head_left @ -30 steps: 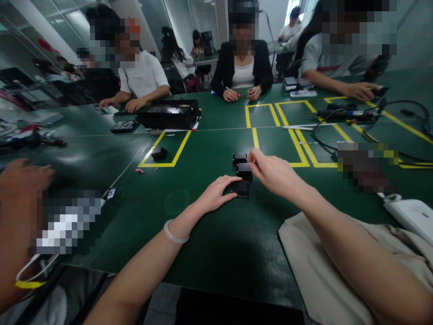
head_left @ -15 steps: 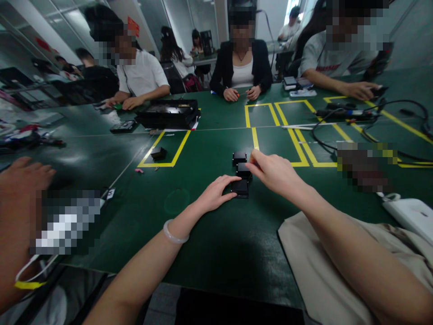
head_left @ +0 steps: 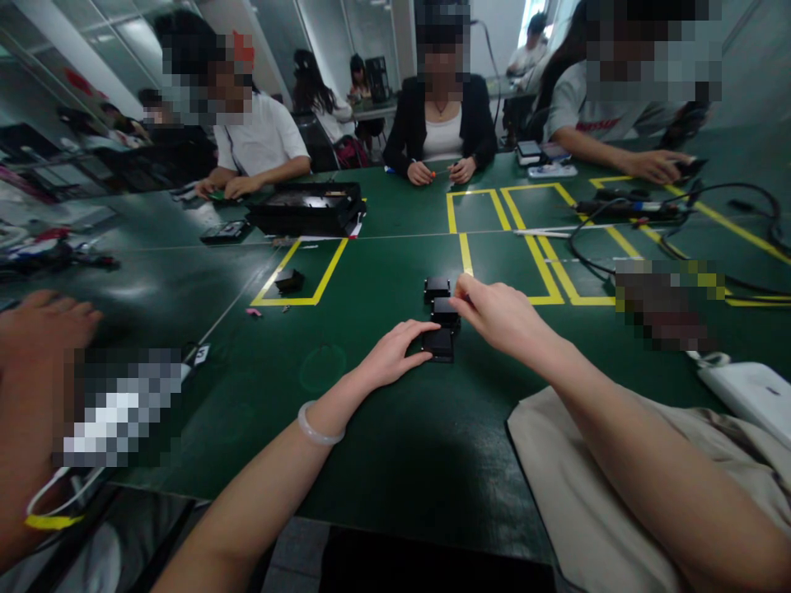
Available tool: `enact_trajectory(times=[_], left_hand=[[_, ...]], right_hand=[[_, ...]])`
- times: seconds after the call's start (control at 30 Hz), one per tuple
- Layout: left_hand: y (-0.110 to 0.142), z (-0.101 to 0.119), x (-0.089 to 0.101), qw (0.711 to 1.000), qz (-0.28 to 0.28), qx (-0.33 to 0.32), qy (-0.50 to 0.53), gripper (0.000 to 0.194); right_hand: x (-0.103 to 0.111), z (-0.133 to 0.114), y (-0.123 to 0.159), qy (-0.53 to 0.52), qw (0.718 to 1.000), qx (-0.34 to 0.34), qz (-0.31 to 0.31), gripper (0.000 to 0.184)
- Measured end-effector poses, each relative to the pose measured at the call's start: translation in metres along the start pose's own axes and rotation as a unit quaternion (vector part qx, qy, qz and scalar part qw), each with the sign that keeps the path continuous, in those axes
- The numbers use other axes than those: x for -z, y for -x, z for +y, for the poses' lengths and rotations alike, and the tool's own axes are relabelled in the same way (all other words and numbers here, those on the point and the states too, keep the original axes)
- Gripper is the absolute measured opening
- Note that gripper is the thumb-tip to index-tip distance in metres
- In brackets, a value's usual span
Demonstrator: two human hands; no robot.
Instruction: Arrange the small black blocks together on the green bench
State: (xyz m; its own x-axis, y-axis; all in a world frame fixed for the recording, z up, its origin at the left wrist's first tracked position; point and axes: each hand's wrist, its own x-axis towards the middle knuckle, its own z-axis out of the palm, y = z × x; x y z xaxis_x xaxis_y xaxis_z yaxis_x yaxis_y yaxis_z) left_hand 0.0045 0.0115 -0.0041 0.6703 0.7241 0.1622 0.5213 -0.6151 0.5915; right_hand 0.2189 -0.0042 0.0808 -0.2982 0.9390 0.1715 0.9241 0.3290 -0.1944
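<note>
Three small black box-shaped parts stand in a column on the green table. My left hand (head_left: 395,354) reaches the nearest black part (head_left: 440,343) from its left, index finger along the far edge and thumb at the near corner. Just beyond it lies the middle black part (head_left: 443,309), and past that the far black part (head_left: 437,287). My right hand (head_left: 491,309) is curled in a pinch at the right side of the middle part. What its fingertips hold, if anything, is hidden.
A separate black part (head_left: 288,281) lies inside a yellow taped outline at left. Beyond it stands a black tray (head_left: 309,206). Black cables (head_left: 648,206) and a white power bank (head_left: 751,395) lie at right. A neighbour's hand (head_left: 53,325) rests at the left edge.
</note>
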Motion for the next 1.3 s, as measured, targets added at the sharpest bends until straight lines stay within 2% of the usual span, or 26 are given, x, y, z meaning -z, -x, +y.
enact_trajectory(times=[0.17, 0.3, 0.5, 0.87, 1.03, 1.2, 1.3], left_hand=[[0.0002, -0.0003, 0.0, 1.0, 0.0, 0.001, 0.001, 0.046], [0.0003, 0.0012, 0.0011, 1.0, -0.003, 0.001, 0.003, 0.045], [-0.0002, 0.0027, 0.0018, 1.0, -0.003, 0.003, 0.001, 0.044], [0.0003, 0.0002, 0.0002, 1.0, 0.002, -0.005, 0.005, 0.045], [-0.0001, 0.0003, 0.0, 1.0, 0.0, 0.0, 0.001, 0.045], [-0.0002, 0.002, 0.0012, 1.0, -0.004, 0.003, 0.001, 0.045], [-0.0002, 0.0021, 0.0012, 1.0, -0.002, 0.002, -0.001, 0.045]], right_hand=[[0.0, 0.0003, -0.0004, -0.018, 1.0, 0.002, 0.0, 0.023], [0.0006, -0.0005, -0.0007, 0.01, 1.0, -0.01, 0.0, 0.028], [0.0035, -0.0012, 0.0013, -0.018, 1.0, 0.005, -0.005, 0.023], [0.0028, -0.0011, 0.0017, -0.004, 1.0, 0.011, -0.003, 0.019], [0.0023, -0.0023, 0.0011, 0.026, 1.0, -0.003, -0.001, 0.025], [0.0019, -0.0005, 0.0017, -0.007, 1.0, 0.021, -0.008, 0.021], [0.0023, -0.0012, 0.0017, 0.01, 1.0, 0.001, -0.005, 0.022]])
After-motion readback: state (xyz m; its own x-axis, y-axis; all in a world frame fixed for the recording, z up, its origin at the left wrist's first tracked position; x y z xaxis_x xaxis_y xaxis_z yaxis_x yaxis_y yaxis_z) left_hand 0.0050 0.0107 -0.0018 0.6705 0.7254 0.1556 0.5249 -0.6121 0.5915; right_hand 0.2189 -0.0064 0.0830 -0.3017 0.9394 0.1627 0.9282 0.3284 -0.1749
